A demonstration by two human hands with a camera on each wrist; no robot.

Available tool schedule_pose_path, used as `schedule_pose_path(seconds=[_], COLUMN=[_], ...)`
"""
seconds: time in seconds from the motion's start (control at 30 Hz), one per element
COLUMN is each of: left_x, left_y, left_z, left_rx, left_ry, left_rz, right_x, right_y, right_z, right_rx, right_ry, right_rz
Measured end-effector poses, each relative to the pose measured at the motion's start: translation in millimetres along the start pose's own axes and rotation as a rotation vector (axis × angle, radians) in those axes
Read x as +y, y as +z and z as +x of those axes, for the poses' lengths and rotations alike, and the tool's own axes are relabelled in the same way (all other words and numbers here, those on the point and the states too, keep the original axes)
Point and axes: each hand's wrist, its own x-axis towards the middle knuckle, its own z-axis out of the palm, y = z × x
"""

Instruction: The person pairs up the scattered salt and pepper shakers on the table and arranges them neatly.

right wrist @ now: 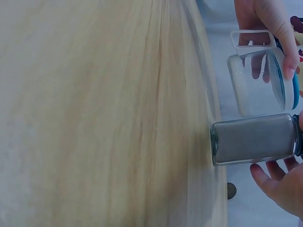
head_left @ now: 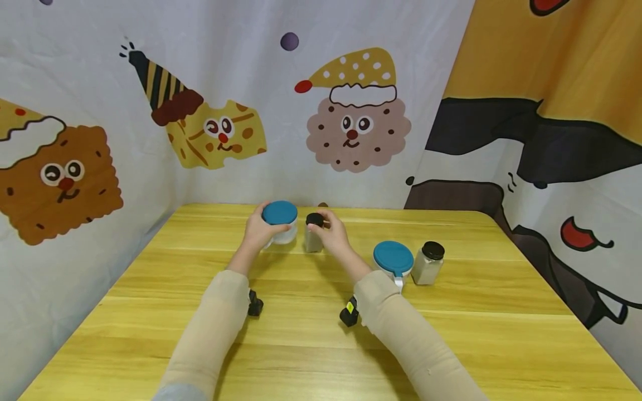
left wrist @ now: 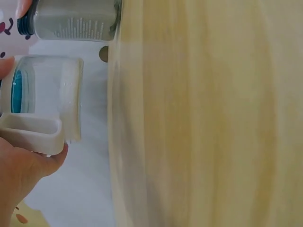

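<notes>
My left hand grips a clear canister with a blue lid, its thumb and fingers around the lid's rim. In the left wrist view the canister shows a white handle, and its base appears a little above the tabletop. Just to its right, my right hand holds a square glass jar with a black cap between thumb and fingers near the cap. Greyish contents fill the glass jar in the right wrist view, where it stands upright at the table surface.
Right of the right forearm, a second blue-lidded canister stands with its handle toward me. Close beside it is another black-capped jar with pale contents. The wooden table ends at a cartoon-printed curtain behind.
</notes>
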Motion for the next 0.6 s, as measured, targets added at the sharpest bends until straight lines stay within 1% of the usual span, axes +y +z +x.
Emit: schedule_pose_path(seconds=[0.1,0.27,0.6], left_x=[1.7,4.8,13.6], left_y=[-0.2,-1.8,-3.0], left_z=[-1.7,-5.7,-17.4], left_rx=[0.01,0.009,0.023], left_ry=[0.0,0.019,0.043], left_rz=[-0.001,0.002,0.008], right_x=[-1.0,-2.4,-8.1], right_y=[-1.2,-2.8,-3.9], right_z=[-1.7,-2.9,-7.3], right_rx=[0.003,-0.001,0.004], right_ry=[0.011,0.013,-0.019], right_rz=[0.019,0.037,0.017])
